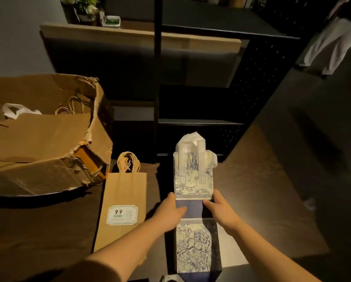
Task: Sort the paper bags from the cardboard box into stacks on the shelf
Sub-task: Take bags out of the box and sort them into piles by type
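A stack of blue-and-white patterned paper bags (194,180) lies flat on the dark wooden surface (252,190), white handles pointing away from me. My left hand (168,212) holds its left edge, fingers on the dark blue fold. My right hand (219,210) holds the right edge the same way. A brown paper bag (121,200) with twisted handles and a "9.9" label lies flat to the left. The torn cardboard box (48,135) sits at far left with more brown bags (75,104) and a white one (16,110) inside.
A dark metal shelf unit (157,78) with a light wooden top board (130,35) stands behind the surface. A potted plant (83,9) and a small white box (111,21) sit on top. A person's pale trousers (329,43) show at upper right.
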{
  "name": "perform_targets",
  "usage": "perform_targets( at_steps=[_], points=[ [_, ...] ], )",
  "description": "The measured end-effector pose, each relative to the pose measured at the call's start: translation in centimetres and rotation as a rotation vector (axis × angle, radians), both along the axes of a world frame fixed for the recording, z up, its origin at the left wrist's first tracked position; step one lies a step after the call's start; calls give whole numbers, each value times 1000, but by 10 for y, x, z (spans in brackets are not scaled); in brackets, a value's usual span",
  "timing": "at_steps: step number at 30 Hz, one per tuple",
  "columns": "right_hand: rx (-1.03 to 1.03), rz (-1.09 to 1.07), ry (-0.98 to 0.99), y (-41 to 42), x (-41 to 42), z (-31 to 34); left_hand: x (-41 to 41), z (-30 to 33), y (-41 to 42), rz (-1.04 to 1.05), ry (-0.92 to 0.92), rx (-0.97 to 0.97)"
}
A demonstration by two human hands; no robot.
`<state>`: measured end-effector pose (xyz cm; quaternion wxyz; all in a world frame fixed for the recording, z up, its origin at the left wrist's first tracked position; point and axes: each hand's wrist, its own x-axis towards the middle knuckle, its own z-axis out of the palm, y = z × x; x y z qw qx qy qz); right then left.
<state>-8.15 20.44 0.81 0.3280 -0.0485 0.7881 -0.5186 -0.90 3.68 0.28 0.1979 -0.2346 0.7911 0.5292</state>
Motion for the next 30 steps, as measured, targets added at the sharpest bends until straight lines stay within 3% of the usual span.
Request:
perform_targets(
  at_steps=[6, 13, 21, 30],
  points=[
    [268, -81, -101, 37, -15, -40, -26, -27, 32, 14, -293, 60],
    [467, -105, -62, 41, -35, -56, -39, -43, 44, 72, -302, -28],
    [533, -98, 38, 38, -55, -59, -52, -53, 50, 67, -266, -60],
    [569, -75, 72, 49, -67, -59, -68, -47, 50, 23, -327, 153]
  ],
)
